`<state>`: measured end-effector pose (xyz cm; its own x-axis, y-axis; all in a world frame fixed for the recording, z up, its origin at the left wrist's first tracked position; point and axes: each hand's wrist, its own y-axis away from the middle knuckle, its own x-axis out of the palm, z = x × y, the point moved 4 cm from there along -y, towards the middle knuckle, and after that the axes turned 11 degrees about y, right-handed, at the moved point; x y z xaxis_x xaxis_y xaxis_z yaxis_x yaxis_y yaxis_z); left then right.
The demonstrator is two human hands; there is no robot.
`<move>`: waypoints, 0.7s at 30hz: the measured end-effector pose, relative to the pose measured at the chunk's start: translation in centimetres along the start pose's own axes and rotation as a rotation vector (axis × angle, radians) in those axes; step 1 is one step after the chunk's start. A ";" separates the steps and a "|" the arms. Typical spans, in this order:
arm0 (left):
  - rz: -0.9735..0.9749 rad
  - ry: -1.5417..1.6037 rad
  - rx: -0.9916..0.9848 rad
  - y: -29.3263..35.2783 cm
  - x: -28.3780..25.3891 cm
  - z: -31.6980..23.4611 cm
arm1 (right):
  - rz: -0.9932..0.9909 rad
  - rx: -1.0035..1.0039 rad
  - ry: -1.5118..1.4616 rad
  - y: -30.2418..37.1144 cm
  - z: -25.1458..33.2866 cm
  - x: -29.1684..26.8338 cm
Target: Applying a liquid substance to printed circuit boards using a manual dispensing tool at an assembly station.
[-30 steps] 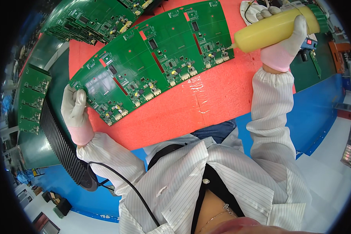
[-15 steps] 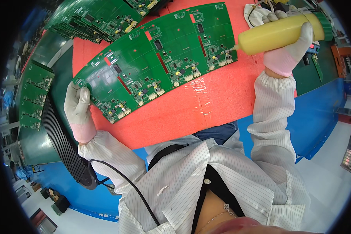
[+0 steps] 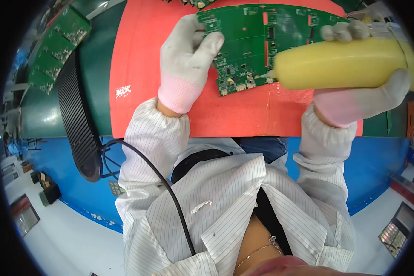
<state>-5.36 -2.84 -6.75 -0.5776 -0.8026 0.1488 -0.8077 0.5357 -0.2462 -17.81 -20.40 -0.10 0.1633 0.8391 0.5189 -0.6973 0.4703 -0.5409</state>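
Note:
My left hand [image 3: 185,62], in a white glove with a pink cuff, pinches the left end of a long green circuit board [image 3: 244,50] between thumb and fingers. The board lies over a red foam sheet, with white connectors and small parts along its near edge. In my right hand [image 3: 372,99], also gloved, is a yellow squeeze bottle [image 3: 336,66], gripped lying on its side. Its thin nozzle points left, at or just over the near-edge parts of the board. The bottle hides the board's right near portion.
The red foam sheet [image 3: 142,73] covers the green bench top [image 3: 41,112]. To the left lie a black ribbed strip [image 3: 76,119] with a cable and another green circuit board [image 3: 60,48]. At the far edge, more boards [image 3: 193,3] show partly.
My left hand and the board have moved right across the foam. The bottle's nozzle has gone from the board's right section to one nearer its left end. The view has shifted too.

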 end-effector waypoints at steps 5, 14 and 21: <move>0.019 0.023 -0.014 0.1 -0.3 0.5 | 0.190 0.084 -0.126 2.0 -3.5 4.6; 0.025 0.046 -0.060 0.5 0.2 0.3 | 0.138 0.104 0.463 3.0 -4.8 3.1; 0.059 -0.041 0.034 0.1 -0.5 1.1 | 0.192 0.083 0.363 3.0 -5.3 2.6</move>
<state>-5.03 -2.67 -7.90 -0.6182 -0.7804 0.0940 -0.7676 0.5735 -0.2861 -15.79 -15.37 -3.89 0.2497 0.9583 0.1388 -0.7907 0.2845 -0.5421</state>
